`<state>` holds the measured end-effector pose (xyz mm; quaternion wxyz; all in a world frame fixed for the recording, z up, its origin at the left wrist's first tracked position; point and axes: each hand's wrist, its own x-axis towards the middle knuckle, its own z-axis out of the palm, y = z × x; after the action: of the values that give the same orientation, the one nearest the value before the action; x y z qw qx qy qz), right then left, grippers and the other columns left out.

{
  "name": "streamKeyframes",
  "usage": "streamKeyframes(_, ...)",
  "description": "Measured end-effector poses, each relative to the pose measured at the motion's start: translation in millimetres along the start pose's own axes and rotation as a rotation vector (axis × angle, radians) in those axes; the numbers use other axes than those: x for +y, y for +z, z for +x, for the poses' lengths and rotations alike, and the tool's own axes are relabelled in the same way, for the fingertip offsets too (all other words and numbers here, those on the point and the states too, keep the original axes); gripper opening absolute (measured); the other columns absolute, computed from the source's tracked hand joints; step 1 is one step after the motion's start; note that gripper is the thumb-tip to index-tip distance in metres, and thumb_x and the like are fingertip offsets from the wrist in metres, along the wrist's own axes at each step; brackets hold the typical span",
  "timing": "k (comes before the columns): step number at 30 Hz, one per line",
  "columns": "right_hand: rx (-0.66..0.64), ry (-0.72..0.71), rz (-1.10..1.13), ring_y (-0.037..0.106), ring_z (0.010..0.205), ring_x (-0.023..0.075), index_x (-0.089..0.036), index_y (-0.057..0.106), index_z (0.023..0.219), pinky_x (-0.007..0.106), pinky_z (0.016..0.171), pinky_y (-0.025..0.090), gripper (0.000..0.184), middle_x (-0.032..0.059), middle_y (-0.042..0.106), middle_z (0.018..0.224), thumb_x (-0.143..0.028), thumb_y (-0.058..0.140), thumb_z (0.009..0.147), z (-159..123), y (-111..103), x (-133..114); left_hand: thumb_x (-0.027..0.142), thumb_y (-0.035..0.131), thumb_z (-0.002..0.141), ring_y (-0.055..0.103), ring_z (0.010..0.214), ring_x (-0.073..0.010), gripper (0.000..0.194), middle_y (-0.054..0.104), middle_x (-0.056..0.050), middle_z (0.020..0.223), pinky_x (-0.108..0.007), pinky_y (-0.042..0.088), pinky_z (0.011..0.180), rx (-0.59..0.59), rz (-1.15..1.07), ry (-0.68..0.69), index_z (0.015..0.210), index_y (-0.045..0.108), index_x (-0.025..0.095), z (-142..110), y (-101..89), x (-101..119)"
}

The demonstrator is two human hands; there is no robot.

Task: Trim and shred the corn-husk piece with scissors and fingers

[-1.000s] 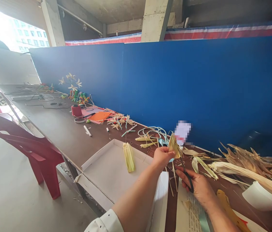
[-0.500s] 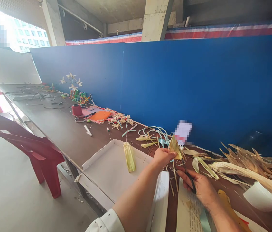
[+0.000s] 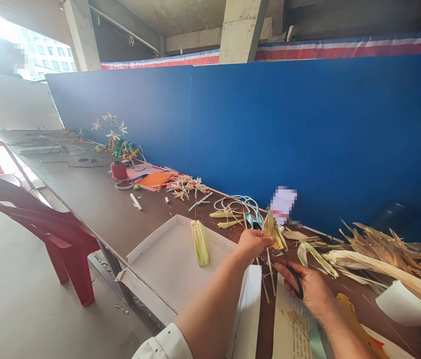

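Note:
My left hand [image 3: 252, 245] pinches a folded piece of dried corn husk [image 3: 272, 229] and holds it upright above the brown table [image 3: 94, 197]. My right hand [image 3: 309, 289] grips black-handled scissors [image 3: 291, 274], whose blades reach up to the base of the husk piece. Both hands are just right of a flat white cardboard box [image 3: 165, 269] in which a folded pale husk bundle [image 3: 200, 242] lies.
A heap of dried husks [image 3: 382, 257] and a white bowl [image 3: 406, 306] are at the right. Light blue cords [image 3: 240, 205], straw flowers [image 3: 188, 187], orange paper [image 3: 154, 179] and a red spool [image 3: 119, 171] line the blue partition [image 3: 270, 129]. Red plastic chairs [image 3: 34, 224] stand at the left.
The husk piece in my left hand has turned slightly and the scissors have shifted a little closer beneath it. Otherwise both hands have stayed in place.

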<state>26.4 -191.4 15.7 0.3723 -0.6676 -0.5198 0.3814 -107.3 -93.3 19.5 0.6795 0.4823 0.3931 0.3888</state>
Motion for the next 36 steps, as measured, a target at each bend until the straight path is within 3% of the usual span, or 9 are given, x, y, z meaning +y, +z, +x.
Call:
streamKeyframes(15, 0.044, -0.026, -0.062, 0.047, 0.047, 0.0159, -0.024, 0.072, 0.09, 0.028, 0.049, 0.037, 0.043, -0.0015, 0.055, 0.051, -0.059, 0.063, 0.067, 2, 4, 2, 0.03, 0.068, 0.071, 0.042, 0.045, -0.0062, 0.022, 0.054, 0.0, 0.052, -0.019, 0.034, 0.047, -0.06, 0.01, -0.003, 0.06, 0.062, 0.012, 5, 6.4, -9)
streamKeyframes(23, 0.024, -0.02, -0.009, 0.045, 0.049, 0.0145, -0.022, 0.071, 0.093, 0.027, 0.049, 0.034, 0.034, -0.0028, 0.053, 0.051, -0.048, 0.063, 0.072, 3, 1, 5, 0.038, 0.071, 0.069, 0.042, 0.047, -0.0065, 0.026, 0.055, 0.0, 0.057, -0.02, 0.035, 0.048, -0.102, 0.084, 0.061, 0.069, 0.065, 0.013, 3, 4.0, -11)
streamKeyframes(25, 0.022, -0.027, -0.014, 0.046, 0.049, 0.0153, -0.023, 0.071, 0.095, 0.028, 0.05, 0.035, 0.034, -0.0027, 0.053, 0.052, -0.047, 0.063, 0.073, 4, 0, 7, 0.04, 0.073, 0.066, 0.047, 0.052, -0.0075, 0.028, 0.06, -0.001, 0.064, -0.019, 0.038, 0.051, -0.066, 0.083, 0.108, 0.075, 0.067, 0.014, 1, 3.9, -9)
streamKeyframes(30, 0.012, -0.009, 0.025, 0.045, 0.047, 0.0144, -0.025, 0.071, 0.097, 0.027, 0.049, 0.036, 0.037, -0.0039, 0.053, 0.05, -0.049, 0.066, 0.069, 2, 5, 4, 0.038, 0.071, 0.071, 0.049, 0.058, -0.0079, 0.025, 0.061, 0.0, 0.068, -0.017, 0.036, 0.052, 0.162, 0.059, 0.233, 0.079, 0.066, 0.015, 4, 5.1, -7)
streamKeyframes(36, 0.093, -0.04, 0.037, 0.042, 0.044, 0.0134, -0.025, 0.07, 0.084, 0.027, 0.047, 0.032, 0.034, -0.0034, 0.051, 0.048, -0.055, 0.063, 0.07, -3, 13, -1, 0.027, 0.068, 0.07, 0.043, 0.051, -0.0061, 0.016, 0.054, 0.003, 0.058, -0.017, 0.032, 0.048, 0.171, 0.04, 0.207, 0.066, 0.061, 0.014, 12, 5.5, -12)
